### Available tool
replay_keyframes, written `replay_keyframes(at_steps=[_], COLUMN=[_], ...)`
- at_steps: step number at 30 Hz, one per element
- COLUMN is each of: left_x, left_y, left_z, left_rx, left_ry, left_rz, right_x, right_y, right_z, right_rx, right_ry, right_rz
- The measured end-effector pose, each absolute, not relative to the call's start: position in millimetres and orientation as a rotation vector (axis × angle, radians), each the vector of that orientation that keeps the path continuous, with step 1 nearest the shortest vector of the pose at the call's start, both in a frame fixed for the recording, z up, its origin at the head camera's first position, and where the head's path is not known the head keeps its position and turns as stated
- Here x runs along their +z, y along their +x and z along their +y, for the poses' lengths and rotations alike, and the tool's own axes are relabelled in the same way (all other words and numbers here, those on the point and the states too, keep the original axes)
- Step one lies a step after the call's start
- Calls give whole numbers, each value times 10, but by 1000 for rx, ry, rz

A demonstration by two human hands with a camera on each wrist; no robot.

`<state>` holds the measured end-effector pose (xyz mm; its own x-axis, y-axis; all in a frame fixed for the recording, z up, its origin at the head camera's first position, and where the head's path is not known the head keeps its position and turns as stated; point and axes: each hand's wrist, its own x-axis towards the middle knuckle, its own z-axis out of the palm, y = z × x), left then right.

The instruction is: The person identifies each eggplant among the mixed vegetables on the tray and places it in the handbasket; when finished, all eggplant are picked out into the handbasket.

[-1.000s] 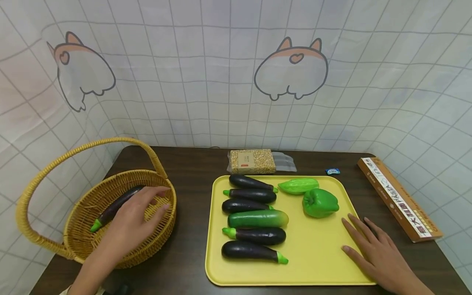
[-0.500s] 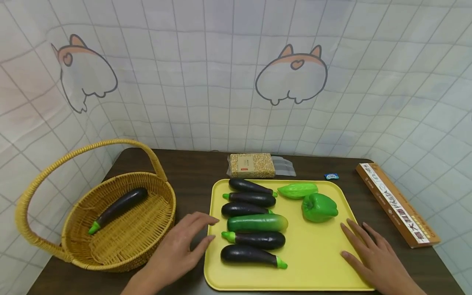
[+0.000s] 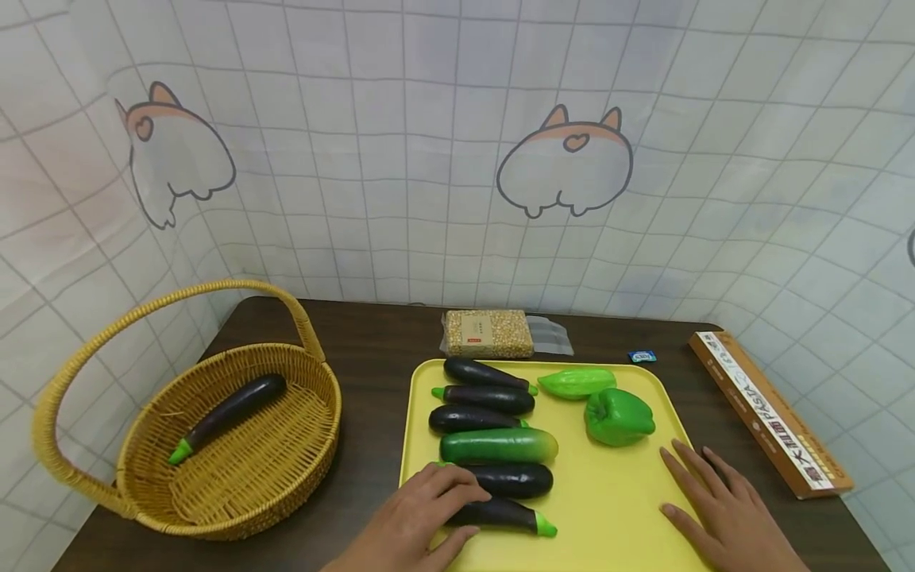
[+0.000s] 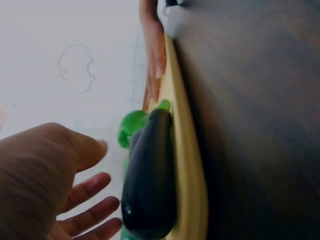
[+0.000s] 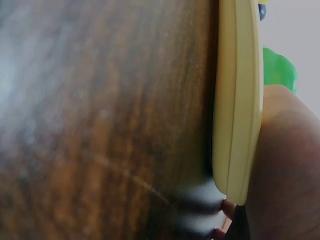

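Around the yellow rectangular tray (image 3: 608, 516) I see a clear bag of golden grains (image 3: 493, 334) and a small blue wrapper (image 3: 641, 357) behind, and a long brown-and-white pasta box (image 3: 772, 413) to the right. Left stands a woven tan basket (image 3: 300, 477) with one glossy dark eggplant (image 3: 232, 413) inside. The left hand (image 3: 418, 520), thumb and fingers apart, hovers over the tray's nearest purple-black eggplant (image 3: 500, 515), partly covering it; half a second ago it was at the tray's left edge. The right hand (image 3: 722, 508) stays at the right rim, fingers spread.
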<state>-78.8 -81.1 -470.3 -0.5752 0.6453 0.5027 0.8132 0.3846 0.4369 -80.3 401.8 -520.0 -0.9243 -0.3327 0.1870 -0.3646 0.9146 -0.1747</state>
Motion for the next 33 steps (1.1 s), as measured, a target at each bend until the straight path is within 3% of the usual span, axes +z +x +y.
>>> replay_keyframes(at_steps=[33], left_x=[-4987], left_y=[-829], left_z=[-616], left_rx=[-626], left_ry=[-1464], left_rz=[-2434], right_x=[-5271], right_y=[-776], right_z=[4026], right_rx=[290], right_ry=[524], right_rz=[-2899])
